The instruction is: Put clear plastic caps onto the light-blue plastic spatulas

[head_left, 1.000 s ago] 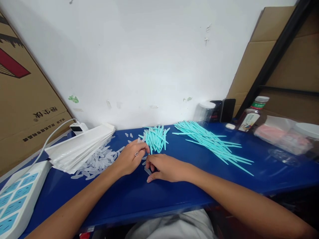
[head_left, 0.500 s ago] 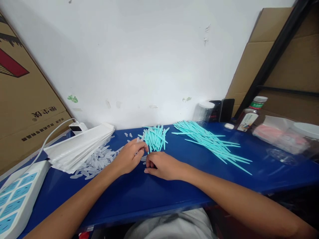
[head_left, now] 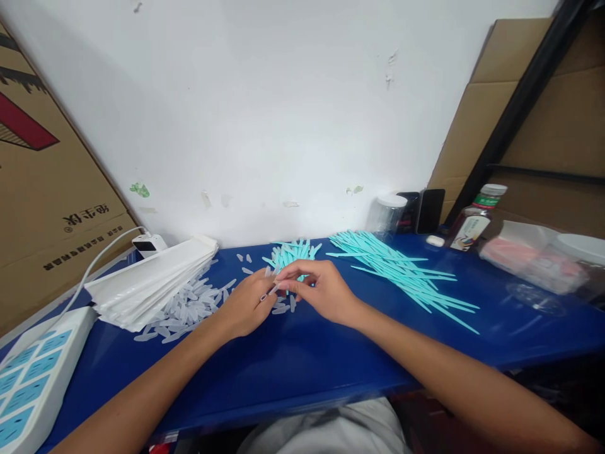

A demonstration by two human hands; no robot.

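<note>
My left hand (head_left: pixel 246 304) rests on the blue table (head_left: pixel 302 359), its fingers closed on small clear plastic caps (head_left: pixel 269 277). My right hand (head_left: pixel 317 289) is raised just to its right, and its fingertips pinch a clear cap against the left hand's fingers. Behind both hands lies a pile of short teal plastic pieces (head_left: pixel 293 253). Loose clear caps (head_left: pixel 283 308) lie under the hands. A larger heap of clear caps (head_left: pixel 186 308) spreads out to the left.
A stack of white sleeves (head_left: pixel 151 277) lies at the left, with a white power strip (head_left: pixel 28 378) and a charger (head_left: pixel 147 244). Long teal sticks (head_left: pixel 406 271) fan out at the right. A jar (head_left: pixel 387 214), a phone (head_left: pixel 429 210), a bottle (head_left: pixel 475 221) and cardboard stand behind.
My right hand has lifted off the table and moved up and back with a clear cap, meeting the left hand's fingertips. The left hand has barely moved.
</note>
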